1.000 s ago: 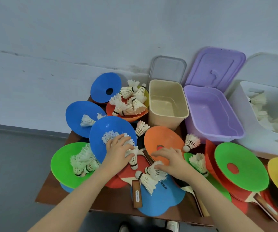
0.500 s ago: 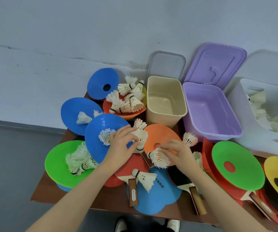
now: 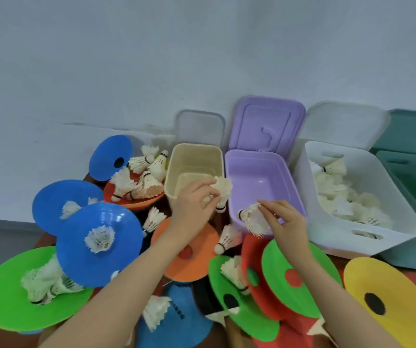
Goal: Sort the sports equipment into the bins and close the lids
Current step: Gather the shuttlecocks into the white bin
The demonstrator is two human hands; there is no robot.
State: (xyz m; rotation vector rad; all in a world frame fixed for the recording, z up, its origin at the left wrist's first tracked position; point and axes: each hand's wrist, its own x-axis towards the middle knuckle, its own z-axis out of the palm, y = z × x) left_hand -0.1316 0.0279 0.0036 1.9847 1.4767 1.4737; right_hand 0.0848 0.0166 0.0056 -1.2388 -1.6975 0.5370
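We are pinching a shuttlecock [image 3: 223,194] in our left hand [image 3: 193,205] and another shuttlecock [image 3: 254,219] in our right hand [image 3: 286,222], both over the purple bin [image 3: 264,187] at about one o'clock. The white bin [image 3: 400,222] at three o'clock is already holding a heap of shuttlecocks. We are judging the sorting early: the purple and beige bin [image 3: 191,159] are sitting empty, discs, paddles and many loose shuttlecocks are lying around nine o'clock, and every lid is standing open.
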